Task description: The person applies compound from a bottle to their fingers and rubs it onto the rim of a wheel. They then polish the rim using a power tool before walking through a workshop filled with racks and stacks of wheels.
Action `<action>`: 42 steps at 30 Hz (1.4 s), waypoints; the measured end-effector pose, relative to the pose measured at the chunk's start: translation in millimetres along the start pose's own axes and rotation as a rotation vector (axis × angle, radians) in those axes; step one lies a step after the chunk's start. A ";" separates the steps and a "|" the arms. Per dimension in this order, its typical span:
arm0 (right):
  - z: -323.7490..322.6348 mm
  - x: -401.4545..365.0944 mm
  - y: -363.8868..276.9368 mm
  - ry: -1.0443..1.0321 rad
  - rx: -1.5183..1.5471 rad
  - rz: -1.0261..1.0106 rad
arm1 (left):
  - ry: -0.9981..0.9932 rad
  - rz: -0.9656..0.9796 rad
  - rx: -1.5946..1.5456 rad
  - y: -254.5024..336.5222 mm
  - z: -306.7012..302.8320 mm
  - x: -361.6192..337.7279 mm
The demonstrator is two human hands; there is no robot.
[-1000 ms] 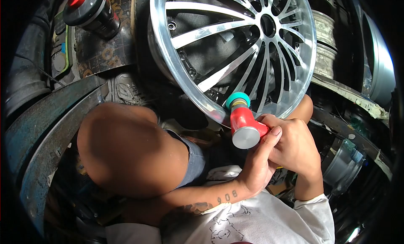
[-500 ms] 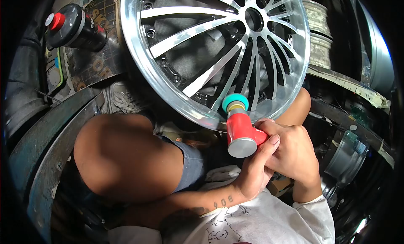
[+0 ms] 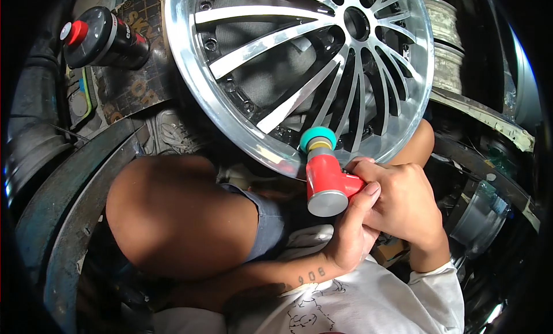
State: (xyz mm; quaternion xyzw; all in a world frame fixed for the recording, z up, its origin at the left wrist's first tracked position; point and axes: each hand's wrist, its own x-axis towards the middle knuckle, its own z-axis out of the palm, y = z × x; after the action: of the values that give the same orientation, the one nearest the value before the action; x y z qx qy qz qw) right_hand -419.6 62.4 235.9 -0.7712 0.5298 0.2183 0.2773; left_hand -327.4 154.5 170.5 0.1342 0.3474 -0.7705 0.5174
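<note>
Red casing is marking the power tool (image 3: 326, 181), its side handle being grasped by the right hand (image 3: 400, 198) with fingers closing around it. The left hand (image 3: 354, 233) is bracing against the right, its thumb lying by the handle. The teal pad (image 3: 318, 139) is facing the near lip of the multi-spoke wheel (image 3: 187, 54); whether it is touching, the view is not confirming. The wheel is lying beyond the hands. Left of it, a black bottle (image 3: 109, 43) is standing on a printed board (image 3: 138, 80).
</note>
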 end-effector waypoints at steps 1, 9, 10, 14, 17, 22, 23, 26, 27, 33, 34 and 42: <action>-0.4 -0.5 -0.1 -0.002 -0.005 0.003 | 0.000 0.010 -0.006 1.2 -0.4 -0.6; -2.7 -6.6 -2.8 -0.013 -0.024 0.030 | -0.040 -0.068 0.004 -18.3 2.7 3.6; -3.3 -4.8 -2.1 -0.030 -0.021 0.030 | -0.043 -0.073 -0.001 -19.0 2.3 4.2; -3.2 -0.8 -1.0 -0.022 -0.008 0.009 | -0.046 -0.088 -0.018 -18.6 1.6 6.4; -1.5 -2.6 -0.1 -0.008 -0.003 0.023 | -0.028 -0.111 -0.012 -20.5 0.9 6.9; 0.9 -7.9 6.3 0.007 0.014 0.031 | 0.017 -0.188 0.025 -24.2 -0.4 7.5; 2.3 -7.8 8.1 0.024 0.032 0.017 | 0.019 -0.176 0.037 -24.1 2.1 7.7; 2.6 -5.8 6.8 0.058 0.019 -0.003 | 0.014 -0.155 0.058 -22.9 3.8 10.4; 3.3 -5.0 7.7 0.059 0.011 -0.015 | 0.010 -0.156 0.061 -22.4 3.9 11.0; 13.9 3.8 22.3 0.066 0.019 -0.092 | -0.016 -0.147 0.074 -21.4 1.3 14.4; 13.3 2.8 23.0 0.056 0.000 -0.091 | -0.017 -0.146 0.080 -20.4 0.6 15.5; 16.1 -5.9 24.6 0.107 -0.024 -0.091 | -0.036 -0.124 0.102 -22.9 -0.9 18.3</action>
State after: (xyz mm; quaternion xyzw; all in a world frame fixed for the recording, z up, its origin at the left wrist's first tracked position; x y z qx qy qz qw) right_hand -445.3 70.2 222.7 -0.8083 0.5057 0.1702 0.2490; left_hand -355.8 147.3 168.6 0.1247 0.3062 -0.8200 0.4672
